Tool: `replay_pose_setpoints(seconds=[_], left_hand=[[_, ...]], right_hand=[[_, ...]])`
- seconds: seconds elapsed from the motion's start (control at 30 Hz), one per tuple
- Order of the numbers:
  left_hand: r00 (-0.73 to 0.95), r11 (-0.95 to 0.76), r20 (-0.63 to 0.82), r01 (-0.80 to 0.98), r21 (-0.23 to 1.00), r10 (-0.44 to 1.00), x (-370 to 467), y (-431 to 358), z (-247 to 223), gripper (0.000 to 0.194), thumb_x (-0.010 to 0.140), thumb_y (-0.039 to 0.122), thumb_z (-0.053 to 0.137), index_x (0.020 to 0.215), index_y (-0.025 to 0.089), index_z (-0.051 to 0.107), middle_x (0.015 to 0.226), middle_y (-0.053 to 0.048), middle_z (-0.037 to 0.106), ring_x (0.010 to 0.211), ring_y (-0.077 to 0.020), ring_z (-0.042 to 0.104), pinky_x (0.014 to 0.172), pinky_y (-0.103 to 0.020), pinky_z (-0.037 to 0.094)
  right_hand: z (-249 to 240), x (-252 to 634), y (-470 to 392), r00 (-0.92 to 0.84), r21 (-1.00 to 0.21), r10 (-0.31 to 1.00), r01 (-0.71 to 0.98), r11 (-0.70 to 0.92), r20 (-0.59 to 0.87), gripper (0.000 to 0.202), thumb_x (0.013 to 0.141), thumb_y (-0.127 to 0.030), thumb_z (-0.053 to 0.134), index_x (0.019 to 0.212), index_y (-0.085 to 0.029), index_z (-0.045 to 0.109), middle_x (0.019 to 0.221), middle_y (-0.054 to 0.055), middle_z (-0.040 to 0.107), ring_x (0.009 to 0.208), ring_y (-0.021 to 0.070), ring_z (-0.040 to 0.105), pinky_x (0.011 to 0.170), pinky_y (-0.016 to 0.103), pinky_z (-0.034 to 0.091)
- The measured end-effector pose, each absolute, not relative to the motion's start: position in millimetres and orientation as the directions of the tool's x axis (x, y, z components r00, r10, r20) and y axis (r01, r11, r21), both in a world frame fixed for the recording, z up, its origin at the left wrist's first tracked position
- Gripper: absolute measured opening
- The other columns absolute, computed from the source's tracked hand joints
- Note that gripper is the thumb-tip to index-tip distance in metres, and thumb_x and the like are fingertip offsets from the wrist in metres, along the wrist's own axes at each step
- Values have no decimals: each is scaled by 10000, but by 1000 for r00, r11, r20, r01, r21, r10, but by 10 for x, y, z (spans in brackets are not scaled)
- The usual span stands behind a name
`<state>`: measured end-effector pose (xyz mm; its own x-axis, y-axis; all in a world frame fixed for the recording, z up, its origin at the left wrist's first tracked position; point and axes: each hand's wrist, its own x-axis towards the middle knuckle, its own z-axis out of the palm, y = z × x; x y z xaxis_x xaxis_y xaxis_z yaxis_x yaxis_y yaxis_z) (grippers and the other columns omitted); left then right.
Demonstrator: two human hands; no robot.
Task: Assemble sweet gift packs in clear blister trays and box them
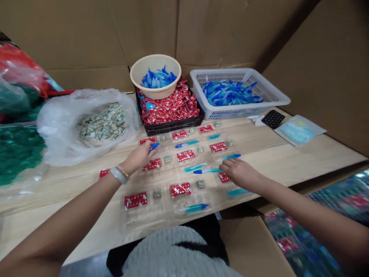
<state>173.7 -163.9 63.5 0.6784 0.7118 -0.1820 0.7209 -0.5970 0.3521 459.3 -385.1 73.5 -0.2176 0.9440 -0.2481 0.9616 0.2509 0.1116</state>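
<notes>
My left hand [140, 156] is closed round a blue pen [154, 146], over the clear plastic trays at the left of the group. My right hand [240, 174] pinches the end of another pen [206, 171], which has a dark blue tip and points left. Under and around both hands lie several clear trays [135, 221] in rows. Most hold a red printed packet [186, 155] and a small striped block [167, 159]. Some also hold a pen, such as the teal one [196, 208] in the front tray. My right hand partly covers a red packet [224, 177].
Behind the trays stand a cream bowl [155, 92] of pens, a black box [173, 127] of red packets and a white basket [245, 110] of pens. Leftward lies a plastic bag [60, 127] of striped blocks. A wrapped face mask [300, 130] lies right, beyond it a cardboard wall [323, 77].
</notes>
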Motion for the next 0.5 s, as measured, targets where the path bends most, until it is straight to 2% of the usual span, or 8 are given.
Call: replay_pose_setpoints(seconds=[0.13,0.23,0.37,0.43,0.5], left_hand=[[726,-618,-190,670,411,661,1637,-1530,546,276,841,255,317,985,98,492,817,-100,584,727,-210,557,694,-329,426],[783,-654,-120,584,480,611,1657,-1511,462,335,841,247,314,1045,75,517,924,-125,577,831,-214,542,777,-340,424],[850,-692,-30,447,566,525,1710,-1486,392,389,856,317,357,1178,169,518,1093,-91,576,951,-201,534,865,-325,402],[820,-631,-26,461,624,572,1729,-1465,389,386,847,344,385,1155,176,548,1067,-77,605,925,-199,550,846,-318,411],[725,-475,-70,518,711,686,1720,-1426,422,397,836,367,398,1120,152,571,947,-68,638,790,-177,570,731,-288,445]], right_hand=[[825,4555,-3955,-193,85,936,970,227,-295,163,786,-85,459,848,-140,600,811,85,586,752,191,526,672,302,338],[763,4437,-4029,-188,41,937,977,209,-293,200,800,-86,435,904,-134,599,889,107,593,817,202,531,717,316,358],[676,4304,-4104,-153,-28,962,988,150,-228,200,814,-92,413,872,-137,598,883,106,591,819,205,529,736,319,373],[669,4251,-4101,-148,-73,968,988,136,-202,201,823,-99,404,860,-145,596,844,95,588,797,197,529,718,304,376],[680,4187,-4022,-143,-106,974,986,126,-174,206,833,-106,395,869,-148,594,822,87,585,788,188,530,707,292,377]])
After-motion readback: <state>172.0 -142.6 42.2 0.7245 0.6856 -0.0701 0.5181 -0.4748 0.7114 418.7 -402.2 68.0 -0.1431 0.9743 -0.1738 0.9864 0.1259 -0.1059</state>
